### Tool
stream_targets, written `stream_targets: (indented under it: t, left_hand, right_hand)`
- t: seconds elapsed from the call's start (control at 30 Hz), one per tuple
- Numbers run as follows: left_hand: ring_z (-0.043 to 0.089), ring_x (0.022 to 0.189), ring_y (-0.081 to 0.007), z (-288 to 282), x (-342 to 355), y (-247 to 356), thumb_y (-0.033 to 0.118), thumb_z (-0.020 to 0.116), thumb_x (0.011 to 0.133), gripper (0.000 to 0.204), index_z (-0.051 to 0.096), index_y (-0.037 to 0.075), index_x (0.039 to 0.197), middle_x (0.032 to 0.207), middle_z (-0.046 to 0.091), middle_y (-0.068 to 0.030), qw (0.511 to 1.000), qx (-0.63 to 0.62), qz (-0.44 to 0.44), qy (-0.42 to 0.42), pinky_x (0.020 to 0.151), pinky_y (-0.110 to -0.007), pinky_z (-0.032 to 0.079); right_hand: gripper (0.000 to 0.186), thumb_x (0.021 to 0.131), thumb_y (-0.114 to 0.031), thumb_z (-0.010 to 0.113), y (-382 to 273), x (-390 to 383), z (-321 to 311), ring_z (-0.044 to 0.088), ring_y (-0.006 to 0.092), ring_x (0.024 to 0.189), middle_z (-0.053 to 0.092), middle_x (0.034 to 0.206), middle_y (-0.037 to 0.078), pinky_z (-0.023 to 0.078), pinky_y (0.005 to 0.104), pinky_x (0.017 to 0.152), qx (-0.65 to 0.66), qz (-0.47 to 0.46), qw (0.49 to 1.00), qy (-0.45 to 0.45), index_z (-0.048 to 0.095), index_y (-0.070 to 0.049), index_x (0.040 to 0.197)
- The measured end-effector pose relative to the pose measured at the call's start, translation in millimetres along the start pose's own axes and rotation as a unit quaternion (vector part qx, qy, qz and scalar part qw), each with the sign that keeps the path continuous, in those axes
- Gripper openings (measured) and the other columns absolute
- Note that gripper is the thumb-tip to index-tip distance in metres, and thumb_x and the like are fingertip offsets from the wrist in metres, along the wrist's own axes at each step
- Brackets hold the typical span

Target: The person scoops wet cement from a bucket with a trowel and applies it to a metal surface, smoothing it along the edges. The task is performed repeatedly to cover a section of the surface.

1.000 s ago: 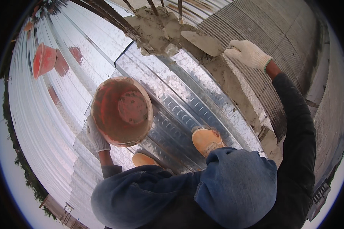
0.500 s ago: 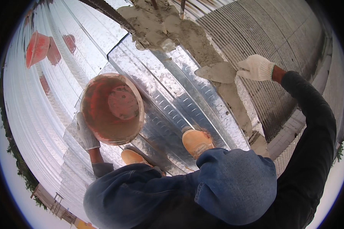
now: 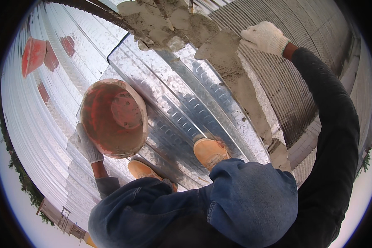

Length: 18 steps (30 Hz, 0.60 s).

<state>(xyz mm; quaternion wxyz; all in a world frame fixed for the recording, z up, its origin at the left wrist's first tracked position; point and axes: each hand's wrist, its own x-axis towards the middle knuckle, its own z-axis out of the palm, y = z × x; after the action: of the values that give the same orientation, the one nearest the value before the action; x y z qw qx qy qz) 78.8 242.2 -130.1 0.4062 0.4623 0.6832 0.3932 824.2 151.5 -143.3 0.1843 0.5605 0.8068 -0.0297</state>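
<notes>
My gloved left hand (image 3: 87,144) grips the side of a round red bucket (image 3: 130,110), tilted so its mortar-smeared inside faces me. A little mortar coats its bottom and walls. At the upper right, my gloved right hand (image 3: 265,38) is closed around the handle of a trowel (image 3: 219,48); the handle itself is hidden by the fingers. The trowel's pointed blade is grey with mortar and lies against the strip of wet mortar (image 3: 252,99) that runs along the edge of the metal sheeting. More mortar is heaped beyond the blade.
Ribbed shiny metal decking (image 3: 186,99) lies under my tan shoes (image 3: 211,153). Another red bucket (image 3: 33,56) sits at the far left. Rusty bars (image 3: 93,8) cross the top near the mortar heap. A ribbed grey surface (image 3: 293,82) drops away at the right.
My right hand and the trowel have moved away from me and a little left along the mortar strip. The bucket in my left hand has shifted slightly left in the picture.
</notes>
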Motion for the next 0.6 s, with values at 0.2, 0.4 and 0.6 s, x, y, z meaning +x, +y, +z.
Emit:
stream_targets:
  t: [0.2, 0.4, 0.6]
  left_hand:
    - [0.068, 0.092, -0.0146, 0.7, 2.4, 2.3, 0.039, 0.064, 0.116, 0.039, 0.075, 0.001, 0.114, 0.106, 0.074, -0.0031, 1.000, 0.002, -0.024, -0.008, 0.083, -0.033, 0.058]
    - [0.069, 0.089, -0.0158, 13.8, -4.1, 16.5, 0.038, 0.066, 0.115, 0.039, 0.075, 0.000, 0.116, 0.107, 0.075, -0.0034, 0.999, -0.009, -0.040, 0.023, 0.080, -0.034, 0.058]
    - [0.070, 0.091, -0.0188, 12.9, -4.5, 13.3, 0.042, 0.067, 0.115, 0.046, 0.076, -0.003, 0.118, 0.109, 0.076, -0.0066, 1.000, -0.004, -0.023, 0.010, 0.083, -0.037, 0.059]
  right_hand:
    - [0.042, 0.115, -0.045, 0.056, -7.9, 5.7, -19.0, 0.074, 0.0356, 0.078, 0.070, 0.081, 0.015, 0.063, 0.0495, 0.077, 0.093, 0.067, 0.993, 0.016, 0.071, -0.007, 0.105]
    - [0.043, 0.110, -0.044, 0.060, -24.4, -26.3, -14.7, 0.074, 0.0416, 0.085, 0.072, 0.085, 0.020, 0.060, 0.0548, 0.081, 0.182, 0.051, 0.980, -0.068, 0.074, -0.004, 0.105]
    - [0.044, 0.106, -0.047, 0.064, -61.9, -185.9, 19.1, 0.073, 0.0444, 0.083, 0.072, 0.083, 0.021, 0.058, 0.0561, 0.078, 0.241, 0.023, 0.947, -0.209, 0.073, -0.004, 0.100]
